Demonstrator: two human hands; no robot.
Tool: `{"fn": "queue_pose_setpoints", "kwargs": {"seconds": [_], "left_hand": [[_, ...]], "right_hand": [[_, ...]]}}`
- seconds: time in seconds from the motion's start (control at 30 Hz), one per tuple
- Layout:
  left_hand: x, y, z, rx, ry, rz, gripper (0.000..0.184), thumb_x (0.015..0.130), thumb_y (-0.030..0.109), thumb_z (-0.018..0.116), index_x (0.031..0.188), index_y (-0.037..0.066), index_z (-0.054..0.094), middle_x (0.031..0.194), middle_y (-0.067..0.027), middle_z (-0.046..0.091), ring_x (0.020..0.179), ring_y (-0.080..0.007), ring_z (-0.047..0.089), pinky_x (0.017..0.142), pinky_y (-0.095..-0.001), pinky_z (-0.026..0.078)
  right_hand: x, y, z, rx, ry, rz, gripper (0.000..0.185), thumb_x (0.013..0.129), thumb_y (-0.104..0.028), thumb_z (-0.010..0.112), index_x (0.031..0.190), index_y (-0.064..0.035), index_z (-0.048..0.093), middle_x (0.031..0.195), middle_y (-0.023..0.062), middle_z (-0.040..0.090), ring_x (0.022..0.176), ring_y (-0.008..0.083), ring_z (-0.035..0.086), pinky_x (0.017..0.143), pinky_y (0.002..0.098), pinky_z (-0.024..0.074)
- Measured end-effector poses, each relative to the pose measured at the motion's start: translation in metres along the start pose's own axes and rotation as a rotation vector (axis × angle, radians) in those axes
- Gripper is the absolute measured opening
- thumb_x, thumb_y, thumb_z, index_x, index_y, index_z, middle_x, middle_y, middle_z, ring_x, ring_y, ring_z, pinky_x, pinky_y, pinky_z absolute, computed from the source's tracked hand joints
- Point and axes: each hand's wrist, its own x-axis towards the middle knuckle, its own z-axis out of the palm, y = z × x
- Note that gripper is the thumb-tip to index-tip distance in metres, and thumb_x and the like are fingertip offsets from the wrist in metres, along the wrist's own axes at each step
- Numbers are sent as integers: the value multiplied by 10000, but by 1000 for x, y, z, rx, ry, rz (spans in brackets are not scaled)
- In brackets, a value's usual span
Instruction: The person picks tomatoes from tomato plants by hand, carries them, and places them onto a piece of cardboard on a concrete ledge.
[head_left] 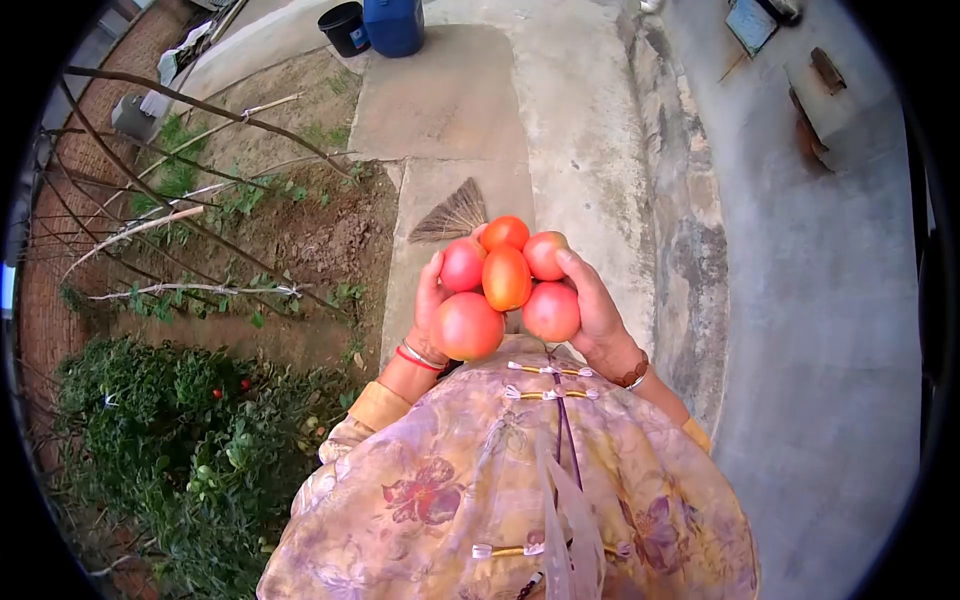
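Note:
Several tomatoes rest together in my two cupped hands, held in front of my chest. My left hand (427, 298) curls around the left side, against a large pink-red tomato (468, 327) and a smaller pinkish tomato (462, 265) above it. On the other side my right hand (597, 312) is wrapped about a pink tomato (551, 312), its thumb on another tomato (545, 255). An oval orange-red tomato (507, 278) sits on top in the middle, with a round orange-red tomato (505, 233) just beyond. The undersides of the tomatoes and most fingers are hidden.
A broom head (452, 212) lies on the concrete path (585, 130) beyond my hands. Tomato plants (190, 450) and a stick frame (200, 225) stand at left. A blue drum (394, 28) and black bucket (345, 30) are at the far end; a grey wall (810, 300) runs along the right.

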Motion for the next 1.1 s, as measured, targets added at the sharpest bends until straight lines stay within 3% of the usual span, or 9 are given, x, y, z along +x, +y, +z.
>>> {"fn": "queue_pose_setpoints", "kwargs": {"seconds": [0.1, 0.17, 0.37, 0.47, 0.6, 0.83, 1.03, 1.1], "left_hand": [[81, 29, 9, 76, 66, 50, 741, 913, 611, 405, 1454, 108, 351, 1440, -135, 448, 1246, -302, 529, 931, -424, 535], [139, 62, 13, 102, -61, -32, 736, 920, 601, 398, 1451, 94, 347, 1438, -131, 451, 1247, -298, 527, 936, -413, 530], [284, 114, 14, 39, -67, -135, 732, 918, 600, 429, 1451, 106, 348, 1453, -127, 433, 1250, -308, 523, 921, -457, 532], [360, 139, 6, 65, -96, -168, 734, 913, 610, 432, 1455, 122, 347, 1458, -124, 428, 1275, -311, 501, 972, -459, 503], [474, 168, 9, 48, -60, -110, 745, 910, 600, 451, 1471, 125, 327, 1468, -124, 418, 1305, -303, 474, 1052, -447, 442], [663, 234, 31, -32, -88, 48, 722, 923, 544, 479, 1478, 111, 318, 1498, -127, 376, 1364, -281, 405, 1140, -420, 337], [797, 289, 36, -36, -40, 200, 662, 953, 496, 461, 1456, 78, 357, 1473, -127, 416, 1341, -267, 437, 1131, -416, 348], [841, 310, 34, 43, 9, 179, 683, 947, 532, 430, 1459, 87, 354, 1477, -122, 412, 1328, -275, 449, 1120, -417, 361]], "right_hand": [[68, -52, -10, -57, 55, -24, 456, 988, -333, 503, 1282, 15, 490, 1252, 137, 566, 1119, 223, 585, 965, 370, 502], [118, -78, -17, -45, 58, -65, 452, 991, -334, 490, 1272, 21, 500, 1238, 138, 577, 1114, 222, 588, 959, 367, 499], [231, -150, -37, 25, 159, -99, 464, 993, -342, 478, 1269, 31, 506, 1240, 159, 579, 1129, 231, 584, 963, 372, 491], [298, -189, -58, 33, 134, -87, 472, 995, -344, 473, 1276, 34, 496, 1244, 159, 576, 1136, 234, 579, 970, 374, 485], [403, -246, -98, -25, 147, -76, 475, 988, -347, 476, 1271, 33, 498, 1250, 154, 570, 1130, 234, 576, 981, 379, 475], [597, -371, -138, -48, -84, -20, 471, 972, -344, 491, 1260, 28, 508, 1242, 141, 573, 1137, 218, 565, 991, 365, 459], [741, -446, -166, -75, -123, 81, 472, 984, -356, 461, 1256, 26, 517, 1256, 148, 573, 1139, 230, 569, 1002, 368, 453], [787, -465, -178, -24, -161, 114, 515, 990, -397, 454, 1304, 9, 501, 1311, 161, 557, 1213, 254, 540, 1044, 402, 424]]}}
